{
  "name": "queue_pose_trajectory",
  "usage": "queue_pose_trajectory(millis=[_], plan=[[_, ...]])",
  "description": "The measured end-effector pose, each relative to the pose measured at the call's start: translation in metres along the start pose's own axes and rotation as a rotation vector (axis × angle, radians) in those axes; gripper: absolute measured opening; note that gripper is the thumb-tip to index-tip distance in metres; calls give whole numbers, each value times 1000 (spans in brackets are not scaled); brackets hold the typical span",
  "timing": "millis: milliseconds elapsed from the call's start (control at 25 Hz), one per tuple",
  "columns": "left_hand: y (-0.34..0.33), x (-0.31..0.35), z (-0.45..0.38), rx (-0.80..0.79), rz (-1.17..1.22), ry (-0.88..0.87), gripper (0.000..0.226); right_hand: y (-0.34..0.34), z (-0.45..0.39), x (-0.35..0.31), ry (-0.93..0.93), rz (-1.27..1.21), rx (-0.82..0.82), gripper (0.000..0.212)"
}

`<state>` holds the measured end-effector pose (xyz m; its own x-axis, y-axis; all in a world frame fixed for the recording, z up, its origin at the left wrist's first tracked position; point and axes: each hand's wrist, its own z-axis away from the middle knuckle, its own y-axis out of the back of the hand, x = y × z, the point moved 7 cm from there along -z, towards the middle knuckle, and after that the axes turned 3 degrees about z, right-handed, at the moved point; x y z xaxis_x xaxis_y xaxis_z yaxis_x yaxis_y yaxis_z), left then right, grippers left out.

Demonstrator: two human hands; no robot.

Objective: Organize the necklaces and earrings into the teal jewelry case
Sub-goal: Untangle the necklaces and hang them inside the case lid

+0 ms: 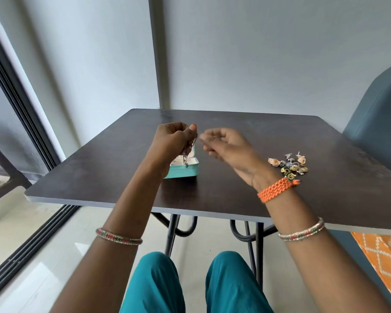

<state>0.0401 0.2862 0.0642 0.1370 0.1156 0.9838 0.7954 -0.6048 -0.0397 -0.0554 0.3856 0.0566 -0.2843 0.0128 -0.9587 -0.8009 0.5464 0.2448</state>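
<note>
The left hand (175, 137) is raised over the table with its fingers curled, pinching a thin necklace (185, 152) between thumb and fingertips; the chain hangs straight down from the pinch, and its small pendant dangles over the open teal jewelry case (186, 169). The right hand (226, 143) hovers just beside the left, blurred, with its fingers loosely bent and apart and nothing visibly in them; whether a strand of the chain reaches it cannot be told. The case stands on the table directly beneath the left hand, its pale lining showing, and the left wrist and forearm cover its near left part. To the right of the case, well apart from it, lies a heap of earrings (288, 164) in gold, silver and peach tones, resting on the table just beyond the right wrist. That wrist wears an orange braided band (277, 188), and each forearm carries a beaded bangle, the left bangle (119, 237) and the right bangle (301, 231). The dark wooden table (257, 136) has a pale edge and stands on black metal legs (253, 236) over a glossy light tiled floor (43, 256). A blue-grey chair (379, 123) stands at the right edge, and a plain pale wall (257, 53) rises behind.
</note>
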Motion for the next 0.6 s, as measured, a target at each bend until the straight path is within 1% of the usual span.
queue_pose_trajectory(millis=[40, 160, 240, 320, 400, 520, 600], plan=[[0, 3, -2, -8, -1, -13, 25, 3, -4, -9, 61, -17, -2, 20], [-3, 12, -9, -45, 26, -32, 22, 1, -14, -29, 209, -40, -4, 19], [-4, 17, -14, -48, 53, -37, 22, 2, -22, -38, 267, -85, 45, 17], [-4, 21, -20, -52, 89, -56, 22, 8, -33, -45, 312, -70, 101, 12], [-2, 23, -27, -38, 71, -85, 23, 14, -44, -51, 354, 51, 162, 8], [2, 19, -40, -11, 11, -126, 26, 12, -59, -60, 420, 310, 247, 7], [11, 12, -48, 49, -51, -140, 33, 7, -62, -62, 452, 378, 273, 5]])
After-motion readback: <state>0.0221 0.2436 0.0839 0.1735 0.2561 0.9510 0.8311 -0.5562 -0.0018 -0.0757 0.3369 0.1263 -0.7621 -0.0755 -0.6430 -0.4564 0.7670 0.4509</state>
